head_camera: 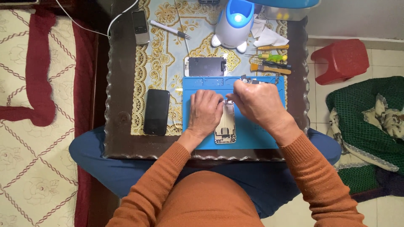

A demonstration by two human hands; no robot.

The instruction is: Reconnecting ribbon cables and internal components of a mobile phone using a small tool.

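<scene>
The left hand (205, 112) lies curled on the opened phone body (225, 126), steadying its left edge, while the right hand (257, 101) pinches down at the phone's top end; whether a tool sits between those fingertips I cannot tell. The phone body lies face-open, pale metal inside with small dark parts near its lower end, in the middle of the blue repair mat (252, 134).

Counted outward from the mat: one detached white-framed screen (205, 66) just above it, one black smartphone (156, 111) to its left, one grey keypad phone (140, 27) further up (near a white cable), one pair of tweezers (170, 29), one white-and-blue lamp base (234, 25), and four small hand tools (271, 61) at the mat's upper right.
</scene>
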